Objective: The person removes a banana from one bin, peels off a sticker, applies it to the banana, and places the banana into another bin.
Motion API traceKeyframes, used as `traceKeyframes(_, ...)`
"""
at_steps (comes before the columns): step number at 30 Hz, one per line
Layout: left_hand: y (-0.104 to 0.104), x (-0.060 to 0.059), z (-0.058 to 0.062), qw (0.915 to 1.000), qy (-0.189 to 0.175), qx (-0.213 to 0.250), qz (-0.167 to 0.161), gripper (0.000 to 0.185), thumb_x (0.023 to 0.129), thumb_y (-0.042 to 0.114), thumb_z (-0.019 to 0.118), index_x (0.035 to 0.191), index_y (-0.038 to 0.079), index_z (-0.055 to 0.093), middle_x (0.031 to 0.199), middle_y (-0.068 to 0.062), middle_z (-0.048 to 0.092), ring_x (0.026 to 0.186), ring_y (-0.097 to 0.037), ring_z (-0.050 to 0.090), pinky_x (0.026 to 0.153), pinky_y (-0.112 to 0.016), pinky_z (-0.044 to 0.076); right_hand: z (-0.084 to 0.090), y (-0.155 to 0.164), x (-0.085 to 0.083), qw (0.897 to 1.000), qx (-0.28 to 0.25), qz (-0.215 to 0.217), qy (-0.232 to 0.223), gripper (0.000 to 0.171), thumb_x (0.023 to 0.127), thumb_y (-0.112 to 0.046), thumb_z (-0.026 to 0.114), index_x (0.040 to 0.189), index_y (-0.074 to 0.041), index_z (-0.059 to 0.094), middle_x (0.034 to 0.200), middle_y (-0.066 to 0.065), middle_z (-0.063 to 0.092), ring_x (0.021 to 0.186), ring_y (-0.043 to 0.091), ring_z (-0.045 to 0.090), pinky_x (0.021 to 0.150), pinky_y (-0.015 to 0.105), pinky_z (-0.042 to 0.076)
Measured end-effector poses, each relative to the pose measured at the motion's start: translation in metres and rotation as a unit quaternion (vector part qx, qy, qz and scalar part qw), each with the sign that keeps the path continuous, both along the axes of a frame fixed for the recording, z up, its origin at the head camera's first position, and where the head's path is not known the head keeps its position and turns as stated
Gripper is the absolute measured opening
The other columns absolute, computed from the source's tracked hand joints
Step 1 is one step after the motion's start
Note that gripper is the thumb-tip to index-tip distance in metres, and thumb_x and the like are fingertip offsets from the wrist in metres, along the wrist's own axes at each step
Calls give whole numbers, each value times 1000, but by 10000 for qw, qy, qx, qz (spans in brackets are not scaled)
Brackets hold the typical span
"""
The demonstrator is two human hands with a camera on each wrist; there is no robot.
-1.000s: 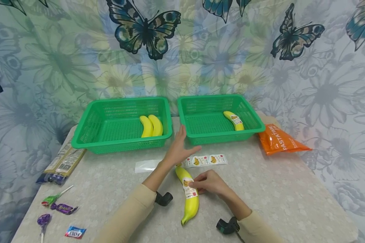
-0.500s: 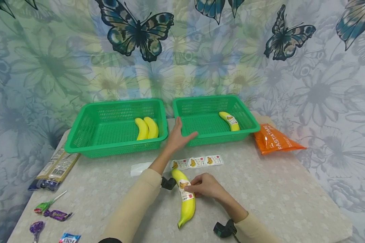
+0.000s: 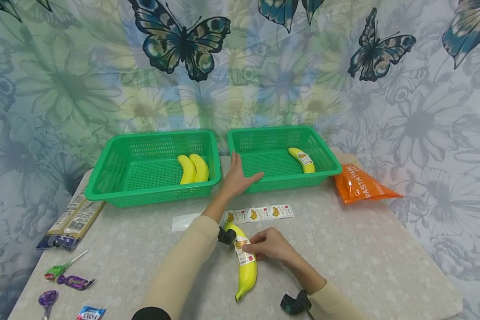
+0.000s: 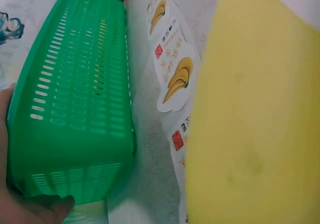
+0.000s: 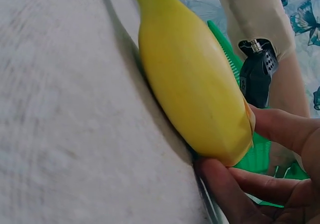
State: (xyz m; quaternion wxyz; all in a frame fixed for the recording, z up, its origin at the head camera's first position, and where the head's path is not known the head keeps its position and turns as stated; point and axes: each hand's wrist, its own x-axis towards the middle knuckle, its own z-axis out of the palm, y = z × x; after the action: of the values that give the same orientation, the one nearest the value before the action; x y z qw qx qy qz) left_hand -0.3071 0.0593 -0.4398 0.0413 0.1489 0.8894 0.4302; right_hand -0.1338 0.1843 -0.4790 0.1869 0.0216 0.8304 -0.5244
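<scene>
A yellow banana (image 3: 247, 275) with a printed label (image 3: 243, 251) round its middle lies on the table. My right hand (image 3: 273, 245) holds it there, thumb on the label and fingers against its right side; the right wrist view shows the banana (image 5: 190, 78) between thumb and fingers. My left hand (image 3: 238, 178) is spread, with nothing in its grasp, at the front left corner of the right green basket (image 3: 288, 180). Whether it touches that basket (image 4: 70, 139) I cannot tell. Behind the banana lies a strip of banana labels (image 3: 260, 214), partly hidden by the left forearm.
The left green basket (image 3: 152, 195) holds two bananas (image 3: 194, 170); one labelled banana (image 3: 302, 160) lies in the right basket. An orange bag (image 3: 362, 184) is at the right. At the left lie a long packet (image 3: 72, 222), lollipops (image 3: 48, 298) and wrapped sweets (image 3: 76, 282).
The head view has shifted a little. My left arm has moved slightly rightward and forward, so its wrist camera now overlaps the banana's upper end. My right hand keeps its hold on the banana.
</scene>
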Motion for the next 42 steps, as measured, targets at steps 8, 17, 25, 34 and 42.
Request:
traceKeyframes(8,0,5,-6,9992,-33,372,171,119,79,64,67,157,11,-6,166,0,-12,150,-37,16,116,-62,25,-2,-2,2,9993,-296,-196,-153,41,76,-29,84,99,3,74,83,7,73,66,13,68,61,31,60)
traceKeyframes(17,2,6,-7,9987,-98,479,143,119,79,63,68,157,12,-6,166,0,-13,152,-33,13,117,-61,24,-1,2,-2,9996,-210,-90,-151,41,75,-30,84,99,2,75,85,7,74,67,12,69,60,31,60)
traceKeyframes(25,3,6,-6,9980,-49,611,147,119,78,62,69,157,10,-4,166,1,-13,152,-32,13,116,-63,24,6,16,-7,9998,-101,-159,-32,41,74,-29,85,99,2,75,84,7,74,67,12,68,61,31,60)
traceKeyframes(34,0,3,-7,9980,-30,614,149,120,78,62,70,157,12,-5,165,3,-14,151,-35,14,115,-63,27,25,50,-15,9996,93,-274,31,44,75,-31,84,103,2,74,91,9,74,71,15,69,67,35,61)
traceKeyframes(42,-1,5,-6,9978,2,648,130,119,79,61,69,157,8,-4,166,0,-13,150,-36,15,115,-61,29,51,82,-25,9996,239,-52,-120,52,79,-32,81,112,6,69,98,12,73,76,18,71,73,38,62)
